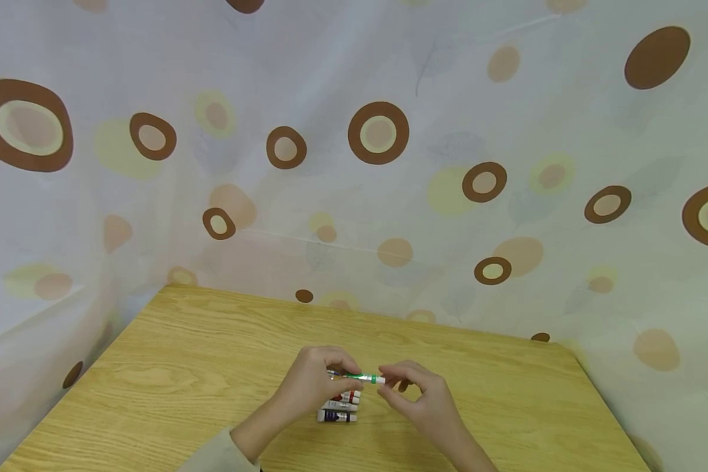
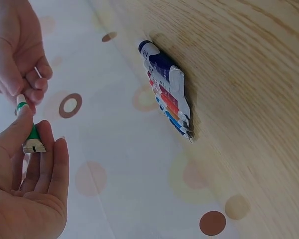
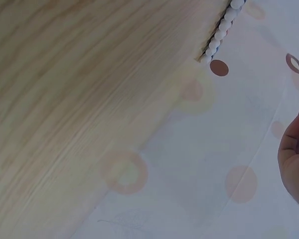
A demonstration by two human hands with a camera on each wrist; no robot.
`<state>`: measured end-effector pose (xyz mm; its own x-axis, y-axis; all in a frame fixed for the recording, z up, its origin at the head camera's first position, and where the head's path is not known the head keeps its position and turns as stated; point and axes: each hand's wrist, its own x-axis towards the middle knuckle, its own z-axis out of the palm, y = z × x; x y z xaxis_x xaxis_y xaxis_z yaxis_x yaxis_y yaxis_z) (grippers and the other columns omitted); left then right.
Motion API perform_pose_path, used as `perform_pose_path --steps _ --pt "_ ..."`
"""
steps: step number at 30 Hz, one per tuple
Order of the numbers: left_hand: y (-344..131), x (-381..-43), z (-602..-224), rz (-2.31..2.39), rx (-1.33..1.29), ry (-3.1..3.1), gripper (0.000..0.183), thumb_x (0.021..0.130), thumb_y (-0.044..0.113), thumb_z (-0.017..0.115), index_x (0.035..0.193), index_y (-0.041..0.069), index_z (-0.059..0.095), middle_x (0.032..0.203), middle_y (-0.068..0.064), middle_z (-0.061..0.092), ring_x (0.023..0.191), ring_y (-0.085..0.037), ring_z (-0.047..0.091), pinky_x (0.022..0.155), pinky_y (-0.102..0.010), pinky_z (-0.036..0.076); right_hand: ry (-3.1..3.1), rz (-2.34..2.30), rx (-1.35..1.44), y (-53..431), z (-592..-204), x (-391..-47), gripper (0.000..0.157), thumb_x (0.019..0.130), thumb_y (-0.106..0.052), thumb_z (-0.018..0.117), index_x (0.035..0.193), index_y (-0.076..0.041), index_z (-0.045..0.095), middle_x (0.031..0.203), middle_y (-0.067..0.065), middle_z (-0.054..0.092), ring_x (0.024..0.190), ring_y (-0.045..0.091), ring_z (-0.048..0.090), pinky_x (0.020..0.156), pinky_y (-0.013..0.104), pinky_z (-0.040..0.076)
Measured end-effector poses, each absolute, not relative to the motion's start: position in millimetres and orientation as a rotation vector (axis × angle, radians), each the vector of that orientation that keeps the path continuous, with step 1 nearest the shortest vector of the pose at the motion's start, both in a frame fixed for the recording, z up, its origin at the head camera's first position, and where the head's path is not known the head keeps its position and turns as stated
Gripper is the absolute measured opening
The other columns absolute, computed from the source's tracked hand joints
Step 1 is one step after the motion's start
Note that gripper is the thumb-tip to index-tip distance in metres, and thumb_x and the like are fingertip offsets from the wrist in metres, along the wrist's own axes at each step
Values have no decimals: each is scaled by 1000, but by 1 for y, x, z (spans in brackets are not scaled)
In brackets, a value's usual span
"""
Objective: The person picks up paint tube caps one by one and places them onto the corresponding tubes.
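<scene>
My left hand (image 1: 315,380) pinches a small green-and-silver paint tube (image 1: 362,378) between thumb and fingers. The tube lies level above the table, its white cap (image 1: 380,380) turned to the right. Thumb and forefinger of my right hand (image 1: 421,396) close around the end of that cap. In the left wrist view, the tube's flat crimped end (image 2: 35,148) shows under my left thumb. Below the hands lies a row of paint tubes, with a dark blue one (image 1: 337,416) nearest me and a red one (image 1: 348,396) farther back, partly hidden by the left hand.
The wooden table (image 1: 212,367) reaches back to a light curtain (image 1: 330,196) with brown and yellow circles. This curtain also hangs along both sides. White caps (image 3: 224,25) of the laid-out tubes line up in the right wrist view.
</scene>
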<state>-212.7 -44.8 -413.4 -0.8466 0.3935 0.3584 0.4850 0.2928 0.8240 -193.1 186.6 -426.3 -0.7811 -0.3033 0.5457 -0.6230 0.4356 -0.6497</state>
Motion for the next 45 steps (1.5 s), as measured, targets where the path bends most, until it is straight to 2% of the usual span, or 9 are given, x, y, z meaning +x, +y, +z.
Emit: perform_pose_path --steps 5,12,21,25,32,39,45 --pt "-45 -212 -412 -1606 -824 -2472 5 83 12 84 86 12 80 93 -5 79 76 -3 70 59 -16 56 -2274 1201 833 187 -427 -192 28 86 -5 81 112 -14 75 95 0 75 83 9 67 71 25 56" --pt "-45 -212 -411 -1636 -831 -2465 5 83 12 85 86 13 81 91 -4 79 71 2 67 58 -17 56 -2177 1170 892 187 -428 -195 26 84 3 81 100 -17 76 91 2 76 77 7 64 67 25 57" --pt "-44 -211 -409 -1593 -842 -2460 7 81 10 86 86 11 80 90 -5 79 70 2 66 57 -17 56 -2285 1197 823 186 -429 -194 15 91 -6 77 95 -20 77 84 -5 74 73 2 61 67 22 55" --pt "-44 -211 -410 -1545 -857 -2456 8 81 7 86 86 10 80 90 -5 79 72 2 67 62 -16 56 -2324 1203 826 187 -430 -194 12 93 -8 75 100 -17 77 87 -4 75 76 1 63 68 23 56" --pt "-46 -211 -413 -1517 -863 -2445 10 80 5 86 87 9 80 93 -4 79 78 -1 70 72 -17 59 -2294 1141 860 190 -431 -194 26 88 -4 80 111 -15 75 92 -3 74 81 5 67 67 28 57" --pt "-45 -210 -411 -1550 -882 -2439 10 80 5 86 88 8 80 93 -6 79 75 1 68 67 -16 58 -2218 1096 908 190 -430 -193 30 83 2 82 102 -19 73 91 -2 74 79 7 66 67 25 56" --pt "-44 -209 -410 -1562 -899 -2427 10 81 4 85 89 7 80 93 -7 79 74 1 68 63 -16 57 -2183 1100 913 187 -428 -192 26 84 3 81 96 -19 73 86 -3 72 75 5 62 66 23 55"
